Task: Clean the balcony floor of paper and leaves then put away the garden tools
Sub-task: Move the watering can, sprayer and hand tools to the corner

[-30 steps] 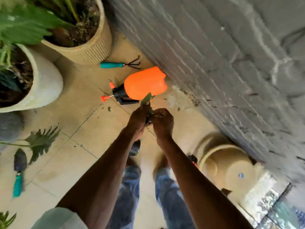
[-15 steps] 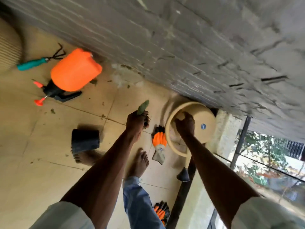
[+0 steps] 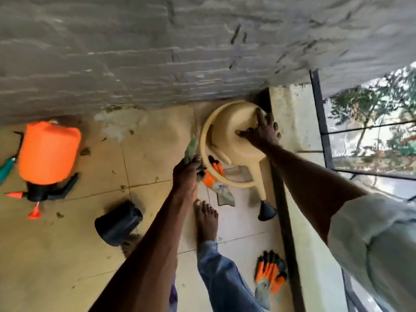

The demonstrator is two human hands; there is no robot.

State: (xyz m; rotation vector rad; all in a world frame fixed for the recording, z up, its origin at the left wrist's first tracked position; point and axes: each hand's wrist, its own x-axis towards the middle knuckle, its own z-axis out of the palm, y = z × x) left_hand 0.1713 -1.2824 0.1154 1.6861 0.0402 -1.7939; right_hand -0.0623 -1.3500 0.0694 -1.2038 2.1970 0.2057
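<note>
Left hand (image 3: 188,174) gripping leaves (image 3: 191,150), right hand (image 3: 262,131) — seemingly spread — on watering can (image 3: 227,131)

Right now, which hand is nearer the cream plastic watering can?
Right. The right hand rests on the cream plastic watering can; the left hand, gripping a green leaf, is beside its handle.

A grey brick wall (image 3: 157,52) runs along the top. Below it is a tan tiled floor (image 3: 56,255). A black metal railing (image 3: 319,113) stands on the right, with green trees (image 3: 371,113) outside. A bare foot (image 3: 206,218) stands on the tiles, with a blue jeans leg (image 3: 225,278) behind it.
</note>
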